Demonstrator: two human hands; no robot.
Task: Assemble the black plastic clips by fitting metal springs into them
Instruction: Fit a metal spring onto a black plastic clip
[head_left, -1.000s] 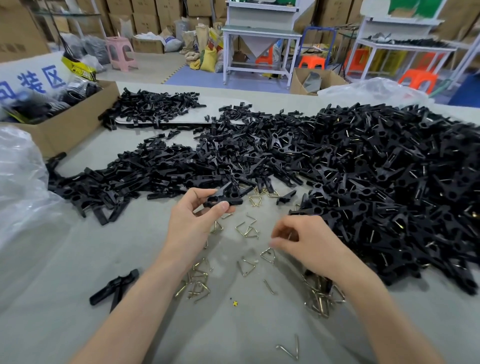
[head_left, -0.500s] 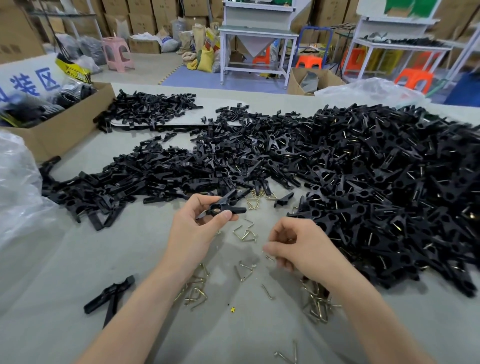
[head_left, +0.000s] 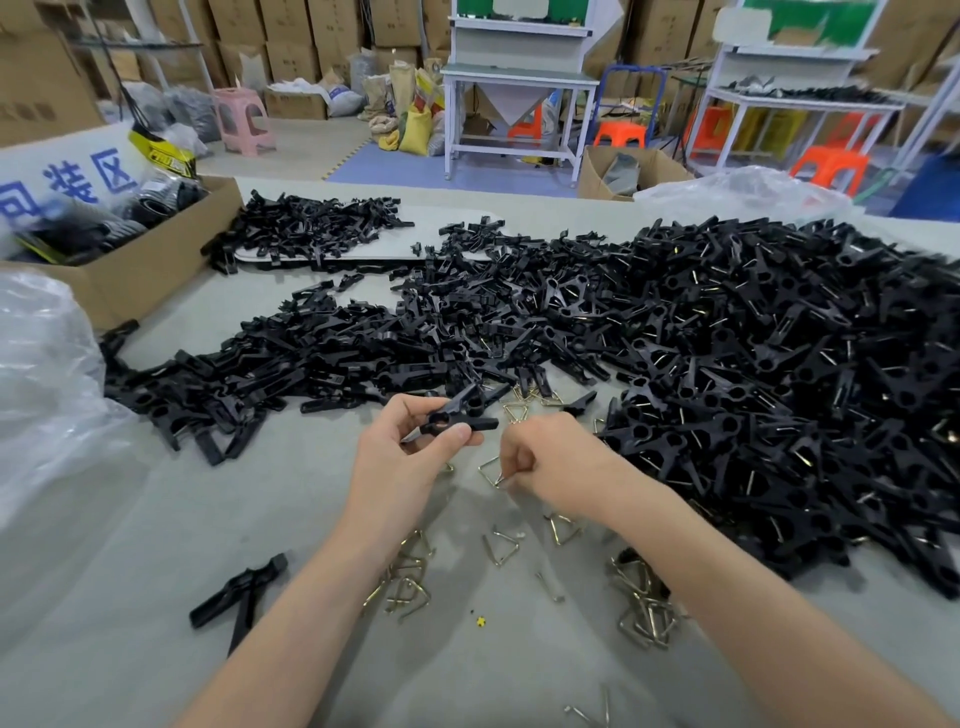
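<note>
My left hand (head_left: 402, 460) pinches a black plastic clip (head_left: 460, 415) between thumb and fingers, just above the grey table (head_left: 130, 545). Close to its right, my right hand (head_left: 550, 460) pinches a bent metal spring (head_left: 491, 473) by its lower end. Loose springs (head_left: 402, 582) lie scattered under and between my forearms, with more springs (head_left: 641, 608) beside my right forearm. A big heap of black clips with springs (head_left: 753, 384) fills the right side. A flatter spread of black clip parts (head_left: 291, 369) lies left of centre.
One black clip (head_left: 239, 597) lies alone at the near left. A cardboard box (head_left: 135, 265) of dark goods stands at the far left, a clear plastic bag (head_left: 41, 384) in front of it. Another clear bag (head_left: 743, 189) lies at the far right edge.
My right hand has lifted a spring off the table and moved toward the left hand. The left hand has turned the clip slightly and kept its grip.
</note>
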